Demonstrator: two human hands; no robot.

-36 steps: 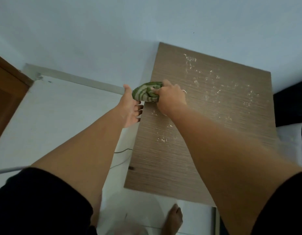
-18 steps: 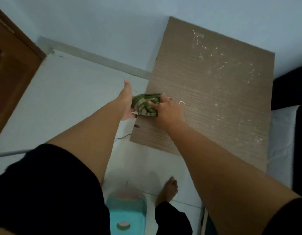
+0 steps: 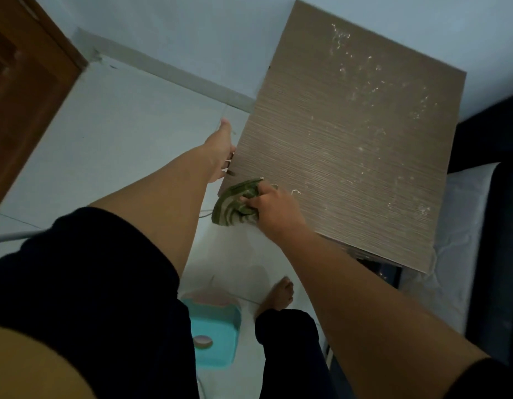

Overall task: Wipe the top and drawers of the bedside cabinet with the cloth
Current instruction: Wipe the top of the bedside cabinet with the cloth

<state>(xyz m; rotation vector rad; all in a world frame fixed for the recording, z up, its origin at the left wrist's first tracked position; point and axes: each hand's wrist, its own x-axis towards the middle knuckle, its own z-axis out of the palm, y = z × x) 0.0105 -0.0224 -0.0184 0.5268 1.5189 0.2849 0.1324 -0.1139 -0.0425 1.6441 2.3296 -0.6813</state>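
Note:
The bedside cabinet's wood-grain top (image 3: 350, 156) fills the upper right, with white crumbs scattered over its far and right parts. My right hand (image 3: 274, 210) grips a bunched green striped cloth (image 3: 235, 207) at the top's near left corner, and the cloth hangs partly over the edge. My left hand (image 3: 220, 152) is held against the cabinet's left edge, fingers apart and palm cupped below the top's level, holding nothing.
A teal plastic stool (image 3: 216, 329) stands on the white tiled floor by my bare foot (image 3: 276, 295). A wooden door (image 3: 22, 90) is at the left. A bed with a white sheet (image 3: 462, 240) and dark frame adjoins the cabinet's right side.
My right hand has drawn the cloth along the left edge toward the near corner. The left part of the top now shows fewer crumbs. The left hand stays by the edge.

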